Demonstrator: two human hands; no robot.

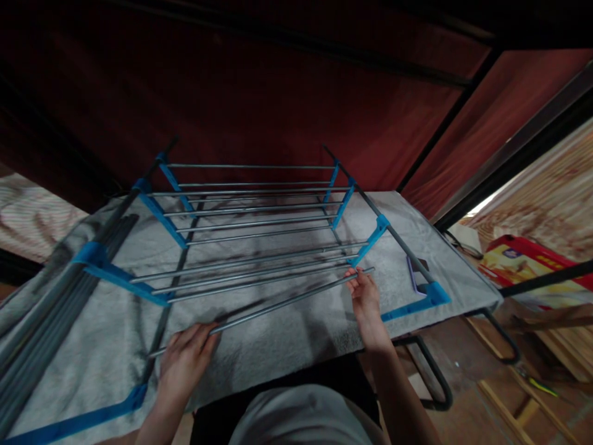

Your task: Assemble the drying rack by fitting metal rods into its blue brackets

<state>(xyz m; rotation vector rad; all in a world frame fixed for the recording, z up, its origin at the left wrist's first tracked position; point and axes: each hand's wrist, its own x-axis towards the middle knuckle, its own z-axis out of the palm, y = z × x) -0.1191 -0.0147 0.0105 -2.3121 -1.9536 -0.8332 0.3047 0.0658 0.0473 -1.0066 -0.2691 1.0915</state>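
Observation:
A thin grey metal rod (282,303) slants across the front of the rack, its right end higher in view. Near its left end my left hand (188,353) is closed around it. My right hand (364,293) grips the rod close to its right end with the fingertips. Behind the rod stands a partly built rack of grey tubes (250,224) and blue plastic brackets (368,241). Several of its crossbars run between the left and right brackets. In front, a blue bracket at the right (412,307) and another at the left (106,417) have no crossbar between them.
Several loose grey tubes (60,334) lie on the left of the grey blanket (278,364). A purple-edged object (417,276) rests under the right side tube. On the right are a red and yellow box (537,266), wooden pieces (509,402) and a bent metal frame (435,374).

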